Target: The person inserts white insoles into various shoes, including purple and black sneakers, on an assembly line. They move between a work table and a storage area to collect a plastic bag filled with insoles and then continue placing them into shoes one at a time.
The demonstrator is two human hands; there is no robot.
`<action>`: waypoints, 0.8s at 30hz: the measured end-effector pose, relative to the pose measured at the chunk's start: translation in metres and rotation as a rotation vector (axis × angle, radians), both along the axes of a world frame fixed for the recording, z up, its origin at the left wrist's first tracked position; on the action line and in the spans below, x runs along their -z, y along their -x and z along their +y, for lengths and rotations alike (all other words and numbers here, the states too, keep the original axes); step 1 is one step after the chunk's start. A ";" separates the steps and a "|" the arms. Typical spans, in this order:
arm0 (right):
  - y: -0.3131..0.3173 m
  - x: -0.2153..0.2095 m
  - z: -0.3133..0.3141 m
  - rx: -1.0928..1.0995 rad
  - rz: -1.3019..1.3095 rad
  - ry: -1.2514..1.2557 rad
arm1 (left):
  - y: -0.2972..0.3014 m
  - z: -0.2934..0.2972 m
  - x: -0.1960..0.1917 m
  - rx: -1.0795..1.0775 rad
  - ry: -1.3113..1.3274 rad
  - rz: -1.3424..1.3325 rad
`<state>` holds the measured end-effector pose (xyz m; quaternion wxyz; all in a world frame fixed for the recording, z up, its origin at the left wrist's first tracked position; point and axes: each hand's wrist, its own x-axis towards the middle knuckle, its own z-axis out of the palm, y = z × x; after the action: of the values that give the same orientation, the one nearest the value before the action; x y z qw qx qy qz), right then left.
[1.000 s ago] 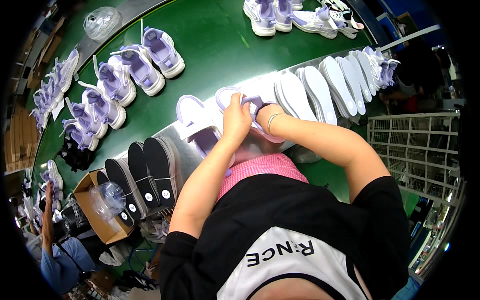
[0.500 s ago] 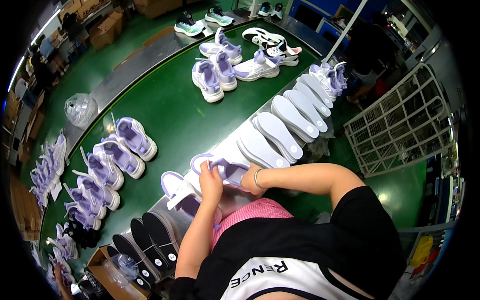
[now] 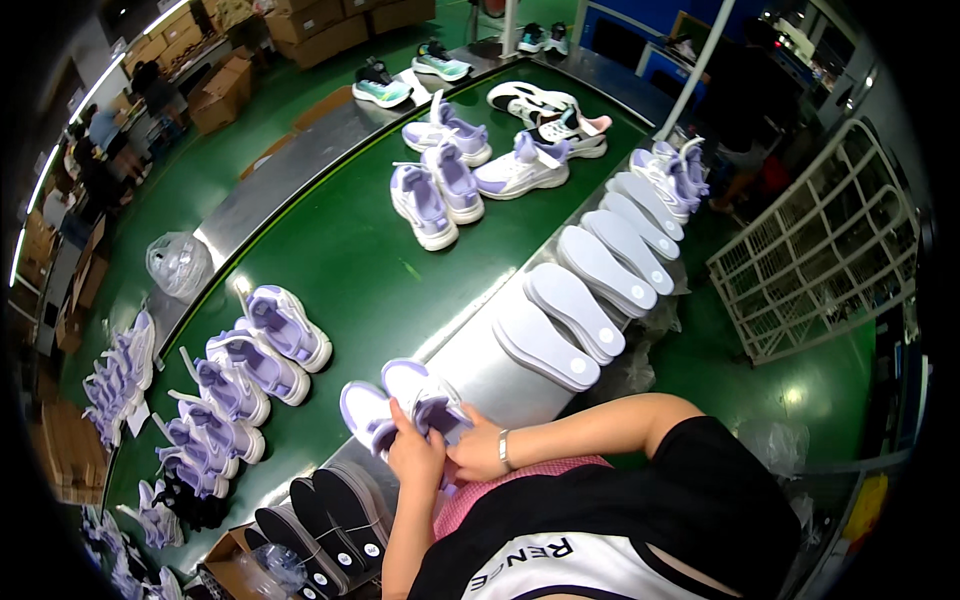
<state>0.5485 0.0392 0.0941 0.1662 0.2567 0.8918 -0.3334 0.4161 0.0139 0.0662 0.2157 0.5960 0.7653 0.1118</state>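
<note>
A white and lilac sneaker (image 3: 412, 381) points its toe away from me at the near metal edge. My left hand (image 3: 413, 452) grips its collar on the left side, thumb up. My right hand (image 3: 478, 448) closes on the collar from the right, its fingers partly inside the opening. Both hands hide the heel. Close against it on the left is a second matching sneaker (image 3: 364, 410), partly covered by my left hand. Right of my hands, grey insoles (image 3: 545, 345) lie in overlapping stacks along the metal ledge.
On the green belt (image 3: 400, 290), a row of lilac sneakers (image 3: 285, 330) stands at left, and more shoes (image 3: 455, 180) stand farther off. Tied black insoles (image 3: 335, 515) lie near a carton (image 3: 235, 565) at lower left. A wire cart (image 3: 815, 245) stands at right.
My right hand has moved left, nearer my left hand. The held sneaker has turned and now lies alongside the other one, toes away from me. The whole view has shifted slightly.
</note>
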 end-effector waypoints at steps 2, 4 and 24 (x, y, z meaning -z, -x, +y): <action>-0.017 -0.009 0.033 0.070 0.322 -0.102 | 0.011 0.025 0.010 0.071 -0.124 -0.021; -0.040 -0.014 0.083 0.278 0.534 -0.118 | 0.025 0.062 0.007 0.060 -0.145 -0.053; -0.267 0.069 0.475 0.846 -0.440 -0.552 | -0.110 0.392 0.040 0.495 0.123 0.108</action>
<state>0.8158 0.5147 0.0255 0.1265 0.6904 0.7095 -0.0633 0.5263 0.4059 0.0258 0.2311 0.7561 0.6119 -0.0234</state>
